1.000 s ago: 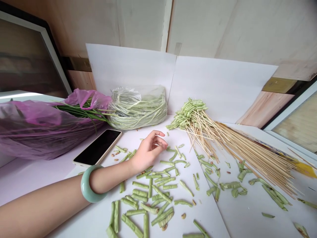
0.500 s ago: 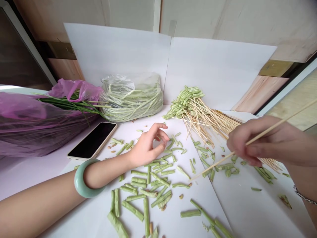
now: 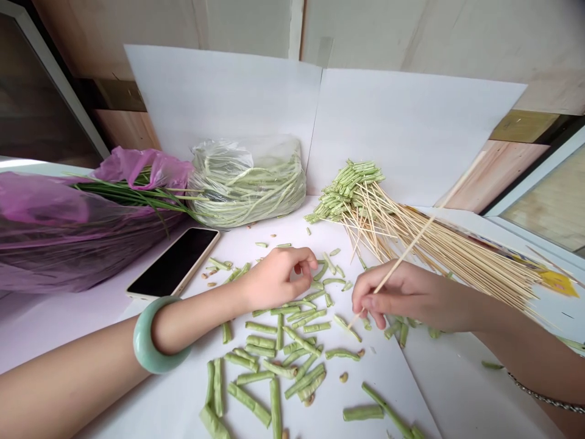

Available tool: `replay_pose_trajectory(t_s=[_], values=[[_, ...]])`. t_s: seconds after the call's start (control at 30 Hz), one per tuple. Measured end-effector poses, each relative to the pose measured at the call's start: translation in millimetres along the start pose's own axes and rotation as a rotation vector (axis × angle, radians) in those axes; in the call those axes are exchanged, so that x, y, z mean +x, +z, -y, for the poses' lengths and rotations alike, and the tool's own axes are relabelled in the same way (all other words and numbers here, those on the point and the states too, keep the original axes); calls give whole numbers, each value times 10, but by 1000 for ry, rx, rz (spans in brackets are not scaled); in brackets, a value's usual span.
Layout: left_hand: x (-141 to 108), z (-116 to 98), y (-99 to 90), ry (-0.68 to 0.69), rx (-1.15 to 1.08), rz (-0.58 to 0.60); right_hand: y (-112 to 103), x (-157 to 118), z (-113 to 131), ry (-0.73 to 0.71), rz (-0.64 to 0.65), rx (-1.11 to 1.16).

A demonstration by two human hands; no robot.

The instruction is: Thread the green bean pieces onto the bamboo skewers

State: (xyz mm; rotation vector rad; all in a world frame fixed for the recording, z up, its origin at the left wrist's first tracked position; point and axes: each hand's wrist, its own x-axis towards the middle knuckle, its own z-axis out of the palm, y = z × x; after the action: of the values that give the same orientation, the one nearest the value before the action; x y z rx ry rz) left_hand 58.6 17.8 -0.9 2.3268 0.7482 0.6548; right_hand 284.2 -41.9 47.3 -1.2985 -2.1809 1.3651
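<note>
"What's closest to the camera?"

"Two bare forearms reach in over white paper. A pale jade bangle [image 3: 155, 335] circles the left wrist, a thin chain bracelet [image 3: 543, 390] the right."

"And the hands?"

"Both work beside a scattered heap of cut yardlong bean pieces [image 3: 278, 360]. The left hand [image 3: 278, 277], at the heap's far edge, curls its fingers [image 3: 304, 262] inward; whether they hold a piece, I can't tell. The right hand [image 3: 402, 299], to the heap's right, is closed on a bamboo skewer [image 3: 402, 253], its point angled down beside a lone bean piece [image 3: 345, 326]."

"What lies farther off?"

"Left of the heap sits a black-screened smartphone [image 3: 173, 262]. Beyond the heap are a clear plastic bag of long beans [image 3: 247, 183], a purple plastic bag [image 3: 46, 231] with chives [image 3: 137, 195], and a skewer bundle tipped with threaded beans [image 3: 351, 189]."

"What could go wrong?"

"If the right hand slipped, the sharp point could prick the left fingers. A careless sweep of either forearm could scatter the pieces or knock the skewer bundle."
</note>
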Motion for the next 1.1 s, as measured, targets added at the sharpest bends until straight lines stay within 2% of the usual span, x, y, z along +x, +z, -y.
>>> replay_pose_trajectory(t_s=[0.13,0.23,0.4,0.57,0.83,1.1], values=[[-12,16,5,-6,210,68,72,88,-69,-102,-334,12],[-16,34,20,-24,319,110,167,152,-120,-117,-421,10],[2,65,40,-13,304,124,266,237,-214,-134,-447,-23],[-2,71,56,6,284,96,318,282,-265,-177,-471,-204],[8,87,55,24,276,100,375,338,-327,-195,-429,-261],[15,96,62,53,261,96,383,351,-234,-133,-393,-338]])
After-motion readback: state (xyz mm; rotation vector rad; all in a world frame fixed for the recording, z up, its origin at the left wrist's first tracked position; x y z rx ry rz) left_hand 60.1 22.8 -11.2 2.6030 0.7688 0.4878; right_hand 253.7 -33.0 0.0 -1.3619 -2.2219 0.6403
